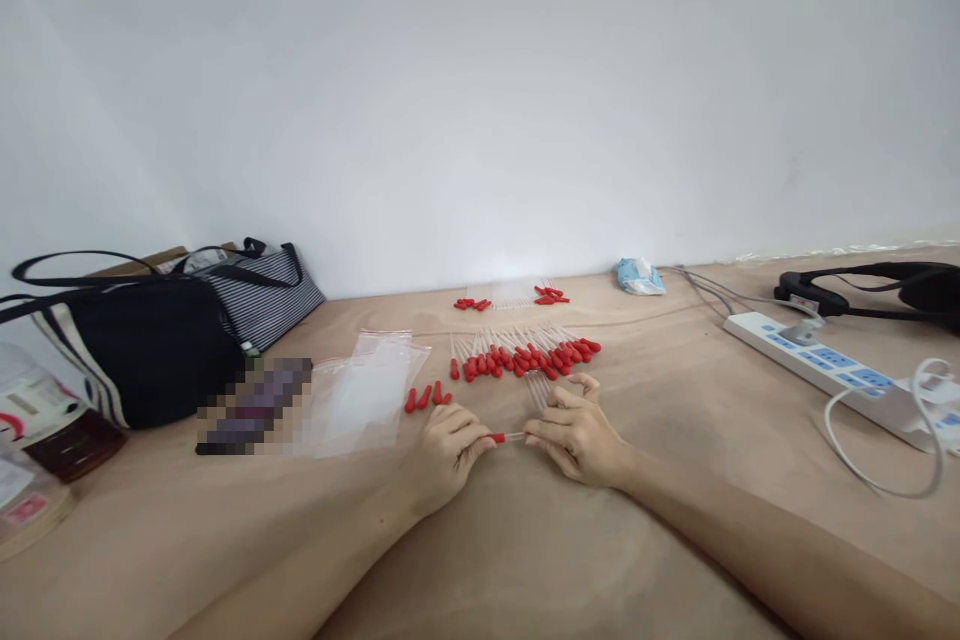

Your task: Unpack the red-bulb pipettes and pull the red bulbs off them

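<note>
My left hand and my right hand meet low in the middle of the tan table. Between them is one small dropper: the left fingers pinch its red rubber bulb, the right fingers pinch its clear glass tube. Just beyond the hands lies a row of several assembled droppers with red bulbs. A few loose red bulbs lie to the left of that row. Bare clear tubes lie close to my right hand.
A smaller pile of droppers lies near the wall. Clear plastic bags and a dark bag are at the left. A white power strip with cables, a black headset and a tissue pack are at the right.
</note>
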A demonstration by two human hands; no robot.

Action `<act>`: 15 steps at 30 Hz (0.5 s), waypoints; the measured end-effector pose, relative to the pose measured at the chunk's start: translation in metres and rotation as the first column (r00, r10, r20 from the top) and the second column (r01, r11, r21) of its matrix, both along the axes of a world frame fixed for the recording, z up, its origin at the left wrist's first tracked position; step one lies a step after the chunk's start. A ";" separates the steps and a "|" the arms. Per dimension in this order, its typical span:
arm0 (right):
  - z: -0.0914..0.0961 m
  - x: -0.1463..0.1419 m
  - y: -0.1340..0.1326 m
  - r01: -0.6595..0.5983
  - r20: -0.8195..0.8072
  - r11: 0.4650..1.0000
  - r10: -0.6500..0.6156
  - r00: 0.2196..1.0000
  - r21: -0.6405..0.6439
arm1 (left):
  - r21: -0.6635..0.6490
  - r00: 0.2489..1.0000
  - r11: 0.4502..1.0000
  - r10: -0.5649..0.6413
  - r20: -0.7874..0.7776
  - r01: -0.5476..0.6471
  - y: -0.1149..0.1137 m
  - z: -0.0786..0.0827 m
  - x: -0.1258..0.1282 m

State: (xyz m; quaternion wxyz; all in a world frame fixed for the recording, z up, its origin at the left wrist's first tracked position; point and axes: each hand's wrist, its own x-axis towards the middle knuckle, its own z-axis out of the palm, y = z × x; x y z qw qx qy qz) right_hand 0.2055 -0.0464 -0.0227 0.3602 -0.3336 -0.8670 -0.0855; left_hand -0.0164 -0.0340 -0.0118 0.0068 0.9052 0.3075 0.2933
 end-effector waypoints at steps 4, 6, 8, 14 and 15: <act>-0.001 0.000 -0.001 -0.031 -0.003 0.999 0.031 1.000 -0.015 | 0.041 1.000 0.999 -0.014 0.015 0.013 -0.005 0.000 -0.002; -0.002 0.000 -0.002 -0.042 -0.009 0.999 0.042 0.999 -0.018 | 0.043 0.999 0.999 -0.033 0.020 0.032 -0.007 0.001 -0.001; -0.003 0.001 -0.002 -0.052 -0.016 0.998 0.052 0.999 -0.018 | 0.045 0.999 0.998 -0.049 0.023 0.048 -0.007 0.001 -0.001; -0.002 0.018 0.000 0.064 -0.077 0.997 -0.068 0.995 -0.050 | 0.056 0.988 0.997 0.038 0.150 -0.047 -0.003 0.002 -0.018; -0.002 0.019 0.001 0.106 -0.093 0.992 -0.111 0.989 -0.062 | 0.047 0.979 0.994 0.088 0.181 -0.098 -0.001 0.004 -0.023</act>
